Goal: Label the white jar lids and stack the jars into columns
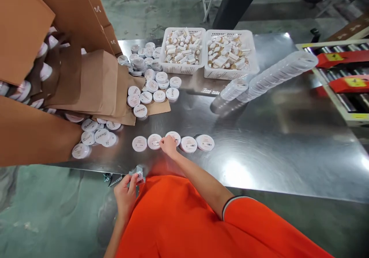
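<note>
On the steel table [273, 143], a row of five round containers [188, 144] is set out. The right hand [169, 146] is placed at the row's second container from the left [152, 139], fingertips bunched; whether anything is gripped cannot be told. Nearer the wearer than the row's left end, a label strip [140, 178] is pinched by the left hand [124, 196]. Barcode sticker [157, 143] best pressed flat from its centre, container steadied.

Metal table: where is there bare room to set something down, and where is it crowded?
Free: the metal table right of the five-container row, in front of the clear stacks; also a smaller patch between that row and the white baskets. Crowded: the left, with the cardboard box and loose round containers.
</note>
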Demonstrator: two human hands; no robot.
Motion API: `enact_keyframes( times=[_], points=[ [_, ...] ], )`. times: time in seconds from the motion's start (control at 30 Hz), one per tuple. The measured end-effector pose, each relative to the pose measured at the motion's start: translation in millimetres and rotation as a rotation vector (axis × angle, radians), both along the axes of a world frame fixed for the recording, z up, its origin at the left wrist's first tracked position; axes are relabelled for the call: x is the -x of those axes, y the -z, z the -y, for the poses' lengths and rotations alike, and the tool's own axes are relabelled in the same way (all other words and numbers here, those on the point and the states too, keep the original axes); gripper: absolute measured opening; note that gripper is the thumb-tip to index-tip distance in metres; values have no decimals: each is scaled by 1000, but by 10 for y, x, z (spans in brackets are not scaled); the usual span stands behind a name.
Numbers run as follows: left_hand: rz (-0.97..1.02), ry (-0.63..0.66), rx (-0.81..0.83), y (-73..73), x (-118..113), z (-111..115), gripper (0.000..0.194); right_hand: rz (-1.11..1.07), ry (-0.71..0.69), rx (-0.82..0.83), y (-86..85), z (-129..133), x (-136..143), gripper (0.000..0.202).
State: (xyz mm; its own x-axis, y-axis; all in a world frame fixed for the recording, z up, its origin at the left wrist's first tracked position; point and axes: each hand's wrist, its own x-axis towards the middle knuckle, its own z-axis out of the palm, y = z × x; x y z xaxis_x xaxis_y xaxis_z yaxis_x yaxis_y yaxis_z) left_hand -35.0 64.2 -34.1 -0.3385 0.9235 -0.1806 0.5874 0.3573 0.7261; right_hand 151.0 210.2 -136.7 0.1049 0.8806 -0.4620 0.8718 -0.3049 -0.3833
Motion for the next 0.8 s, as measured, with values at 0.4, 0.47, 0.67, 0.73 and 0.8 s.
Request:
enact_keyframes(
  times=[0.4, 0.47, 0.67, 0.73, 0.8],
  points=[
    [2, -8, 24, 36, -4, 13, 49, 36, -5, 8, 7, -22, 40, 26],
    [2, -8, 31, 28, -7, 10, 50, 39, -7, 5, 3, -21, 44, 26],
    [-1, -9, 32, 8, -18, 7, 51, 101, -83, -33, 4, -15, 39, 25],
    [-4, -12, 27, 6, -17, 6, 50, 101, -122, -49, 8, -33, 46, 25],
    [-1, -11, 26, 10, -13, 7, 50, 106, -166, -57, 15, -74, 52, 25]
  ],
)
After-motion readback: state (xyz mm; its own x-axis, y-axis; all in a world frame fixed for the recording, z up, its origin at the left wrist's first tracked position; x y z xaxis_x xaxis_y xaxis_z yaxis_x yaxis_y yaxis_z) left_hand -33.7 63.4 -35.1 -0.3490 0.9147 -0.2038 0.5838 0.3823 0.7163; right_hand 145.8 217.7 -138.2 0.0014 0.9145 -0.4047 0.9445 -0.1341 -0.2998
